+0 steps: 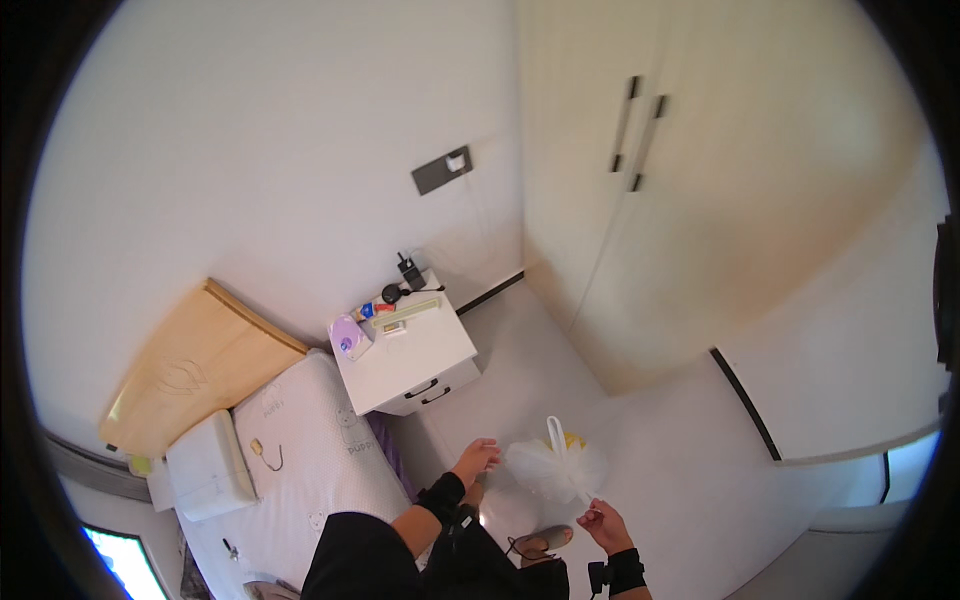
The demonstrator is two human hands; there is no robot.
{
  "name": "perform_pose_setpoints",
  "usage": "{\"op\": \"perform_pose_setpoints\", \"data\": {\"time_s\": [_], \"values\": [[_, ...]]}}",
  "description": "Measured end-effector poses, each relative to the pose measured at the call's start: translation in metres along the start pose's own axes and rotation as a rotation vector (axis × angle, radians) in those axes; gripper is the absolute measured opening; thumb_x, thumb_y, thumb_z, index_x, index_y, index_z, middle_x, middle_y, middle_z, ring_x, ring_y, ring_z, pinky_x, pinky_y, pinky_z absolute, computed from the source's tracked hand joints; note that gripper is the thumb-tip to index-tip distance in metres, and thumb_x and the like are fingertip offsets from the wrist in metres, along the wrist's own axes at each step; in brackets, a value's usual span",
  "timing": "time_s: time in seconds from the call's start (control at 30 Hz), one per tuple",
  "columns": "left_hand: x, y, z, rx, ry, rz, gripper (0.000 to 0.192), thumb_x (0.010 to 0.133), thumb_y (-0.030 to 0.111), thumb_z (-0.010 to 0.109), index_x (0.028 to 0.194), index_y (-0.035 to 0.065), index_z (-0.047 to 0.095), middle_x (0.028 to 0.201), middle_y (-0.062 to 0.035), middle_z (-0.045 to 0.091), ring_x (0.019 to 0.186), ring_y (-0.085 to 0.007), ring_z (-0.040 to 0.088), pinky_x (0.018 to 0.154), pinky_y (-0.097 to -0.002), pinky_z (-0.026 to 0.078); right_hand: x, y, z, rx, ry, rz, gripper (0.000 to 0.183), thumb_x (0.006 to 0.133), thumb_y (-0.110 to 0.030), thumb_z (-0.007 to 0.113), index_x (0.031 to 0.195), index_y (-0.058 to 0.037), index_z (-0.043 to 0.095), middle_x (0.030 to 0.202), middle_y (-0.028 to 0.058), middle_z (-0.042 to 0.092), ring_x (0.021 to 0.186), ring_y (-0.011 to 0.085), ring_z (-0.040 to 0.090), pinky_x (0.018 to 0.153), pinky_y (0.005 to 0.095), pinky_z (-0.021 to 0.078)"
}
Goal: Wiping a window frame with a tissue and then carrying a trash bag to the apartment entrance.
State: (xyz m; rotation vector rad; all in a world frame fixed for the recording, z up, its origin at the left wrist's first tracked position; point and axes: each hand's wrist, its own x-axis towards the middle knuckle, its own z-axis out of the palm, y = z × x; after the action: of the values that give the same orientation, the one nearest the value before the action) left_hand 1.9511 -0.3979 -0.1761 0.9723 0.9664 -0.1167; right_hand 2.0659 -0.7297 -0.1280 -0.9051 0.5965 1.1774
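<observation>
A translucent white plastic bag (551, 469) with something yellow in it is in front of me, low over the floor. My right hand (606, 525) grips a white strip or handle at the bag's lower right side. To the left of the bag is my left hand (478, 459), fingers apart and holding nothing. Another white loop (555, 435) stands up from the bag's top. Whether the bag rests on the floor cannot be told.
A white nightstand (420, 356) with small items on top stands beside a bed (300, 442). A tall cream wardrobe (675, 262) fills the upper right. My sandaled foot (551, 538) is just below the bag.
</observation>
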Motion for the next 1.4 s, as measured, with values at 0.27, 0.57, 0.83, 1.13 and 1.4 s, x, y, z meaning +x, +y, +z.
{"op": "perform_pose_setpoints", "data": {"time_s": [0.27,0.57,0.83,1.13,1.4], "values": [[-0.035,-0.013,0.208,0.592,-0.404,0.200,0.070,0.080,0.031,0.067,0.133,0.0007,0.033,0.101,-0.0097,0.058,0.085,-0.0198,0.058,0.069,-0.0339,0.050,-0.233,-0.035,-0.010,-0.539,-0.018,-0.596,0.010,0.086,-0.010,0.057,0.080,-0.0040,0.052,0.081,0.0030,0.057,0.078,0.0125,0.056,0.076,0.0266,0.0454],[-0.154,-0.123,0.510,1.020,-0.917,0.407,0.063,0.076,0.040,0.069,0.120,-0.0001,0.049,0.111,-0.0173,0.057,0.093,-0.0308,0.059,0.078,-0.0366,0.048,-0.422,-0.057,-0.082,-0.801,0.255,-0.997,0.008,0.081,-0.006,0.061,0.084,-0.0005,0.056,0.081,0.0045,0.059,0.079,0.0130,0.055,0.076,0.0261,0.0434],[-0.102,-0.215,0.612,1.481,-1.399,0.815,0.025,0.088,0.021,0.048,0.102,0.0021,0.057,0.098,-0.0173,0.062,0.094,-0.0353,0.057,0.085,-0.0426,0.045,-0.514,-0.094,-0.177,-0.287,0.567,-1.190,0.005,0.083,0.002,0.057,0.087,-0.0016,0.059,0.085,0.0053,0.061,0.087,0.0148,0.059,0.081,0.0299,0.0460],[-0.149,-0.200,0.820,1.836,-1.462,0.978,0.024,0.080,0.017,0.054,0.100,0.0087,0.063,0.100,-0.0097,0.064,0.099,-0.0319,0.057,0.081,-0.0429,0.048,-0.581,-0.152,-0.294,-0.185,0.995,-1.070,0.012,0.087,-0.006,0.055,0.094,0.0016,0.061,0.077,0.0043,0.064,0.077,0.0117,0.058,0.078,0.0250,0.0443],[-0.179,-0.231,0.994,1.439,-1.330,2.013,0.017,0.080,0.019,0.050,0.088,0.0151,0.065,0.086,-0.0013,0.064,0.092,-0.0226,0.056,0.097,-0.0562,0.028,-0.618,-0.197,-0.395,-0.259,1.093,-1.189,0.018,0.090,-0.014,0.056,0.098,0.0016,0.062,0.078,0.0038,0.064,0.075,0.0109,0.060,0.071,0.0250,0.0467]]}}
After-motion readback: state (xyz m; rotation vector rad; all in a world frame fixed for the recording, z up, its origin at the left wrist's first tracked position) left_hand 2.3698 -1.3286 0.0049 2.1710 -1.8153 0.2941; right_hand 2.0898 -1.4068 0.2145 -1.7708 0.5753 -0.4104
